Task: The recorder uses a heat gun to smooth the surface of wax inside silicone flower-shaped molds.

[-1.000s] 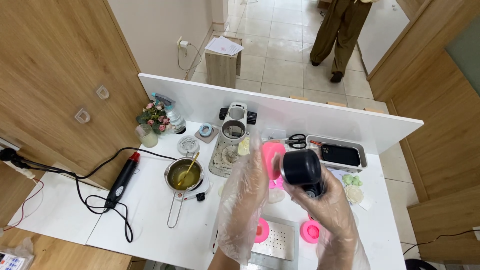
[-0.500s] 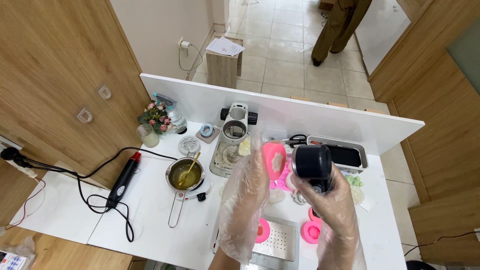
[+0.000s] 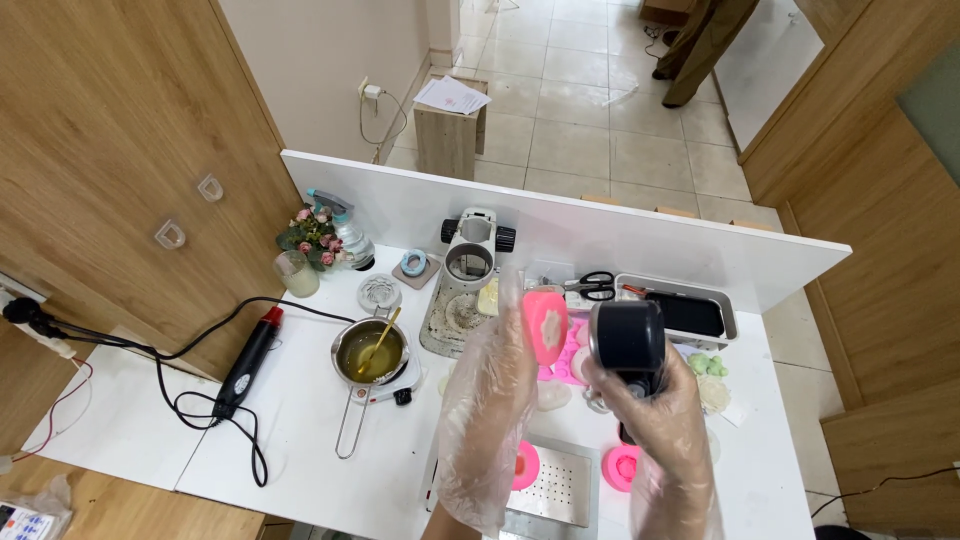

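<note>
A pink mould [image 3: 545,326] with a pale flower shape in its cavity is held up at the centre of the frame by the left hand [image 3: 487,415], which is closed around its lower edge inside a loose clear glove. Just right of it, a black heat tool [image 3: 628,338] is gripped by the gloved right hand [image 3: 660,420], its round barrel end turned toward the camera; the handle is mostly hidden in the fist. To the left, a small metal pot [image 3: 369,351] on a white burner is filled with yellowish liquid, with a gold spoon [image 3: 378,338] standing in it. At the right, behind the tool, a grey tray [image 3: 727,318] is seen holding a dark flat object, partly covered. More pink moulds [image 3: 620,467] are lying on the white table [image 3: 310,430] near the lower edge, partly hidden by the hands.
</note>
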